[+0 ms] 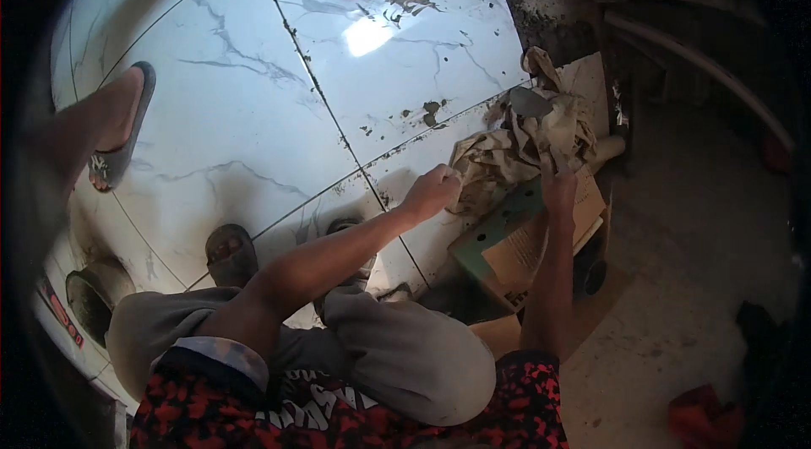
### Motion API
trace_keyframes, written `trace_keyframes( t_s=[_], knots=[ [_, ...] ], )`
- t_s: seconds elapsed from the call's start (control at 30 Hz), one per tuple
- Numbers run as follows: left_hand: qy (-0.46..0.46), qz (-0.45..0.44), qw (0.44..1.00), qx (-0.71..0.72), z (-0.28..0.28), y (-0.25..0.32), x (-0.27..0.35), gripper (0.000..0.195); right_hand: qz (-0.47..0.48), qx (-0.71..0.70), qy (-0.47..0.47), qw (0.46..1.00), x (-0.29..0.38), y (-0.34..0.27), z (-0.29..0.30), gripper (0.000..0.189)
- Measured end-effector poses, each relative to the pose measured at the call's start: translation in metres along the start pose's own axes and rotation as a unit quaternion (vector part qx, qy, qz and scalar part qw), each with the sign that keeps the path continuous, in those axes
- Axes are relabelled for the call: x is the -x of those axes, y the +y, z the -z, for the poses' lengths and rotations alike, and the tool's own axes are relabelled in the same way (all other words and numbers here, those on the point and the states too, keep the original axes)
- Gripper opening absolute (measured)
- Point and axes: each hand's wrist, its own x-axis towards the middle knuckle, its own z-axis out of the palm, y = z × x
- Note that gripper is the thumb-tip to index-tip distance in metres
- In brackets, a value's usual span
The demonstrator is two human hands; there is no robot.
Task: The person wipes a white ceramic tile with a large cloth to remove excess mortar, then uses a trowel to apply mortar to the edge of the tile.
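A crumpled, dirt-stained beige cloth (500, 161), possibly a sack, is heaped on the tiles in front of me to the right. My left hand (437, 192) is closed on its near left edge. Farther right, my right hand (559, 186) grips a fold of the same cloth above a cardboard box. On top of the heap sits a smooth grey rounded piece (531, 102); what it is cannot be told. The cardboard box (472, 243), partly green and with loose flaps, lies under my right forearm. Cloth folds hide my right fingertips.
Marble-patterned floor tiles (253, 113) bear dark mortar crumbs (432, 113). Another person's sandalled foot (117, 132) stands at left. A bucket-like container (98, 297) and a red tool (60, 316) lie near my knee. At right is rough floor (659, 271) with a red cloth-like item (703, 417).
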Motion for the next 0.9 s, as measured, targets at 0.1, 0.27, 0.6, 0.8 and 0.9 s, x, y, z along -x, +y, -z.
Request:
trace_keyframes(
  t_s=[0.1, 0.27, 0.6, 0.8, 0.9],
  knots=[
    [-0.056, 0.039, 0.980, 0.188, -0.020, 0.024, -0.007, 0.039, 0.016, -0.032, -0.015, 0.999, -0.017, -0.008, 0.019, 0.033],
    [-0.142, 0.120, 0.933, 0.308, -0.092, 0.091, -0.077, 0.051, 0.038, 0.030, -0.026, 0.998, -0.039, 0.009, 0.023, 0.031],
    [-0.115, 0.094, 0.950, 0.274, -0.138, 0.113, -0.193, 0.041, -0.009, -0.175, 0.095, 0.980, -0.031, -0.024, 0.040, 0.045],
    [-0.029, 0.029, 0.962, 0.269, -0.152, 0.106, -0.216, 0.043, -0.125, -0.082, 0.233, 0.961, -0.062, -0.016, 0.035, 0.051],
    [-0.047, 0.022, 0.967, 0.248, -0.179, 0.126, -0.201, 0.041, -0.216, -0.027, 0.220, 0.951, -0.065, 0.015, 0.052, 0.051]
  ],
)
